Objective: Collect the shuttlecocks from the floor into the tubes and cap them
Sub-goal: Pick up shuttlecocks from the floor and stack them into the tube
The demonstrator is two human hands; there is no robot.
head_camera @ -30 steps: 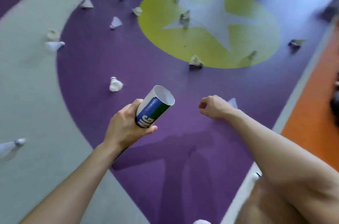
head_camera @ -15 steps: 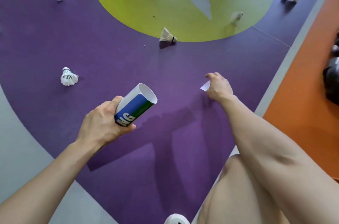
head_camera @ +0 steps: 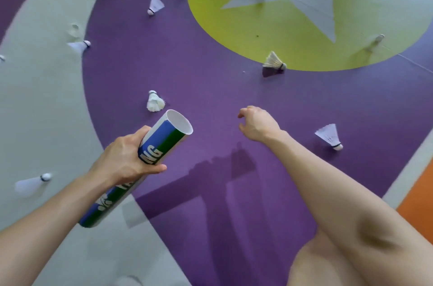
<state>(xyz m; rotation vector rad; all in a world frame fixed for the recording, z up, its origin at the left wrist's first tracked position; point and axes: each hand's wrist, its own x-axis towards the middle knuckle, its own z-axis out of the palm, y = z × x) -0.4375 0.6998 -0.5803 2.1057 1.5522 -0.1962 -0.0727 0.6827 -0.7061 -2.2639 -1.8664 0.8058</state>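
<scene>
My left hand (head_camera: pixel 124 159) grips a blue, green and white shuttlecock tube (head_camera: pixel 164 143), tilted with its uncapped mouth up and to the right. Only white inner wall shows at the mouth. My right hand (head_camera: pixel 257 125) hovers over the purple floor to the right of the mouth, fingers loosely curled and apart, holding nothing. White shuttlecocks lie scattered on the floor: one (head_camera: pixel 154 102) just beyond the tube mouth, one (head_camera: pixel 329 137) to the right of my right forearm, one (head_camera: pixel 273 61) at the edge of the yellow circle. Several more lie farther off.
The floor is purple with a grey curved band (head_camera: pixel 46 98) at left, a yellow circle (head_camera: pixel 257 35) with a pale star ahead, and an orange strip (head_camera: pixel 419 201) at right. My bare knee (head_camera: pixel 314 262) is at the bottom right. A shuttlecock (head_camera: pixel 30 183) lies on the grey band.
My right hand was down at the shuttlecock on the right; now it is lifted and left of it, empty. That shuttlecock lies on the floor. The view swung back left.
</scene>
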